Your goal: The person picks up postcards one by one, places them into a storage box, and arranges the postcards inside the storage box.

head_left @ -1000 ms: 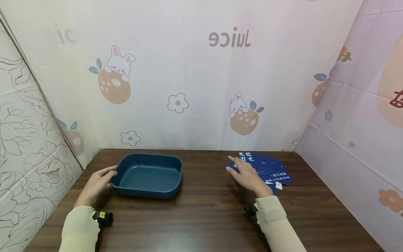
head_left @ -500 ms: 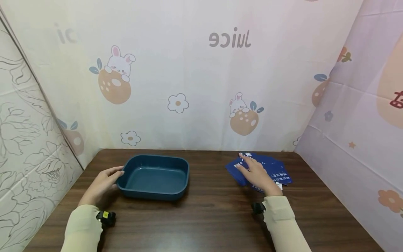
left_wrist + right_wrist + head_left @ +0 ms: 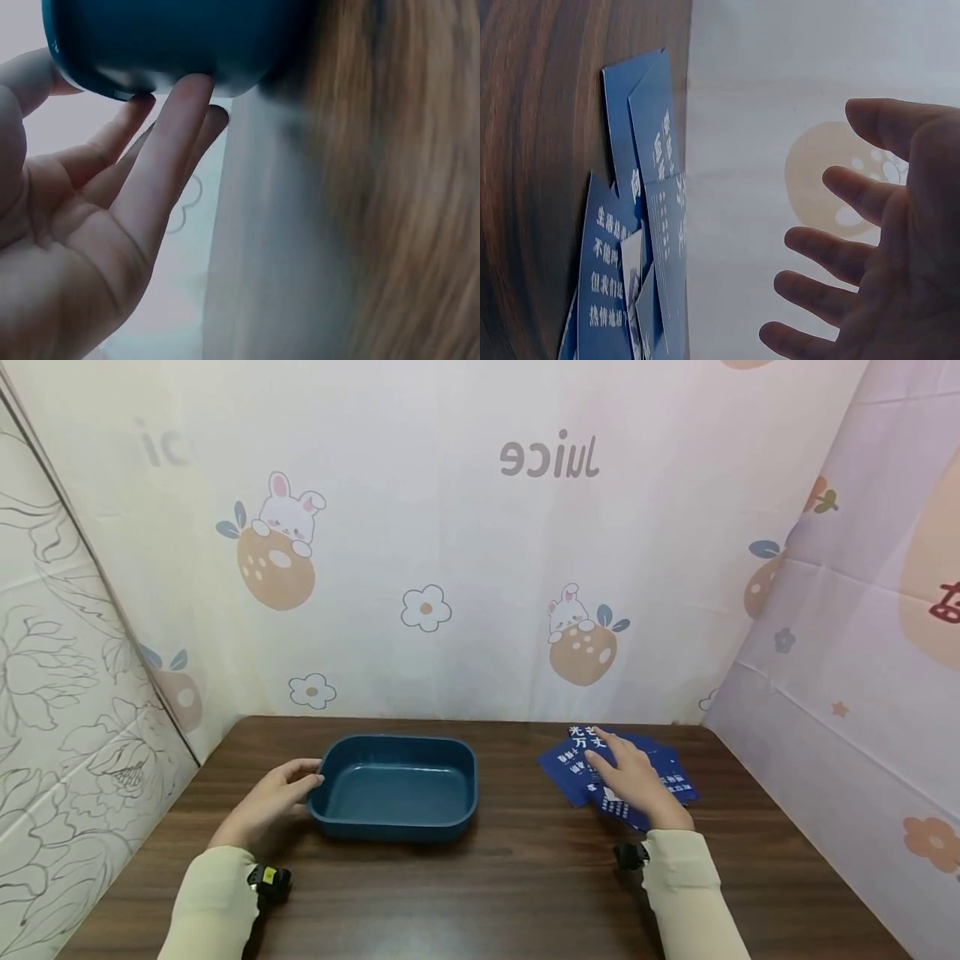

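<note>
A teal rectangular plastic bin [image 3: 390, 832] stands upright on the left half of the table. My left hand [image 3: 273, 797] pinches its left side, thumb at the rim. In the left wrist view the fingers [image 3: 161, 161] reach the outer wall of the bin [image 3: 165, 45]. On the right lie several overlapping blue cards [image 3: 564, 768] with white printed characters. Over them hovers my right hand [image 3: 633, 777], partly hiding the pile. The right wrist view shows that hand [image 3: 900, 225] with spread fingers, holding nothing, apart from the cards [image 3: 604, 259].
Dark wood-grain table [image 3: 480, 893] lies between bin and cards. A patterned curtain [image 3: 487, 552] rises along the back edge, with more fabric [image 3: 847, 693] on the right and a floral panel [image 3: 67, 710] on the left. A small white piece [image 3: 632, 274] sits among the cards.
The bin has slid to the right together with my left hand. My right hand has shifted right over the pile, uncovering more cards at its left side.
</note>
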Tool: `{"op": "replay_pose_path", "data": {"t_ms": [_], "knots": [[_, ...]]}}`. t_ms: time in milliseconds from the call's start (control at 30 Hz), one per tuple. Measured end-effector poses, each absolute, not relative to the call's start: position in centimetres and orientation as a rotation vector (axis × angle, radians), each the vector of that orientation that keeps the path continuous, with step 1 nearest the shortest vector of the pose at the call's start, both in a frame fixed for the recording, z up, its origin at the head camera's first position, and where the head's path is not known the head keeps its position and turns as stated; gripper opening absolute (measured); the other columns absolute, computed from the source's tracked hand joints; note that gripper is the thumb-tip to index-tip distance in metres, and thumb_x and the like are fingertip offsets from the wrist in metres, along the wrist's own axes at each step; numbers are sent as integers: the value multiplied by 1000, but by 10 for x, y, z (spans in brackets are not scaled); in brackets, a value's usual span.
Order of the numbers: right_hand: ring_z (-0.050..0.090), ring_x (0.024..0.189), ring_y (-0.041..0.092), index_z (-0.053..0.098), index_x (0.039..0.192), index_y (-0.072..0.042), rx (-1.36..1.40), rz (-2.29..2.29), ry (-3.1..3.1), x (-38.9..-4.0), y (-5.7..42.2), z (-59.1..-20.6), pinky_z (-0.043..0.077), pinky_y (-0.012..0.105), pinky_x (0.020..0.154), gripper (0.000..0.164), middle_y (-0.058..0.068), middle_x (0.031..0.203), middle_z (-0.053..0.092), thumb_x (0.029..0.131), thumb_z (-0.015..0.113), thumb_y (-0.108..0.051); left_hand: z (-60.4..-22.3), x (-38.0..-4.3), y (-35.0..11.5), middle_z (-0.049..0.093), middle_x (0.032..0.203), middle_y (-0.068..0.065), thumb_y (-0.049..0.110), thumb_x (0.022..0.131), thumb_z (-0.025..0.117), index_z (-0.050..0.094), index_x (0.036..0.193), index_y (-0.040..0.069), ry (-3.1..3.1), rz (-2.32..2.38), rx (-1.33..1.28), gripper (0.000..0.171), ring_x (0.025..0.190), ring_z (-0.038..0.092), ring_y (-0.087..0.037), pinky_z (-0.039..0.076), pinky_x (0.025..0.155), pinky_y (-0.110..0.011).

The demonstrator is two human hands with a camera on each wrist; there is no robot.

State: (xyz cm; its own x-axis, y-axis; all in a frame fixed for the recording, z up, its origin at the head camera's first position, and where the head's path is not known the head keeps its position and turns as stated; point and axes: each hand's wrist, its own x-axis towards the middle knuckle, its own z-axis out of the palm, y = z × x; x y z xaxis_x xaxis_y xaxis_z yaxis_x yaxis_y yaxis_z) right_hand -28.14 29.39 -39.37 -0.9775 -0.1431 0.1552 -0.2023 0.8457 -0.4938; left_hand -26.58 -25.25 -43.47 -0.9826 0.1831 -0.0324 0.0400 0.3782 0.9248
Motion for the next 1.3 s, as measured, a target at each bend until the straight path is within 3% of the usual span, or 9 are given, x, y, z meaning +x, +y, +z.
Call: {"op": "replay_pose_path", "data": {"t_ms": [200,433,1033,1300], "knots": [[21,139,59,28,157,-4,214,787,-2907,-282,302,-392,24,77,103,67,35,154,27,107,43,-45,-434,-267,-240,52,135,-29,23,104,54,39,145,-5,2444,1673,260,52,109,63,-30,58,84,-41],[22,139,59,29,155,0,181,785,-2914,-281,310,-394,24,76,105,67,37,152,28,107,44,-44,-434,-266,-225,48,139,-31,21,103,57,34,148,-6,2369,1685,393,57,114,60,-36,58,85,-44],[25,138,57,32,153,4,109,798,-2921,-282,327,-397,27,74,105,64,38,150,29,106,47,-38,-436,-262,-192,40,140,-33,20,103,58,21,156,0,2182,1688,466,67,112,62,-34,58,85,-44],[26,136,59,30,153,4,71,836,-2935,-279,332,-398,27,74,104,64,39,150,28,106,47,-36,-432,-259,-183,41,144,-30,24,102,61,25,155,3,2237,1594,481,67,115,62,-33,55,92,-47]]}}
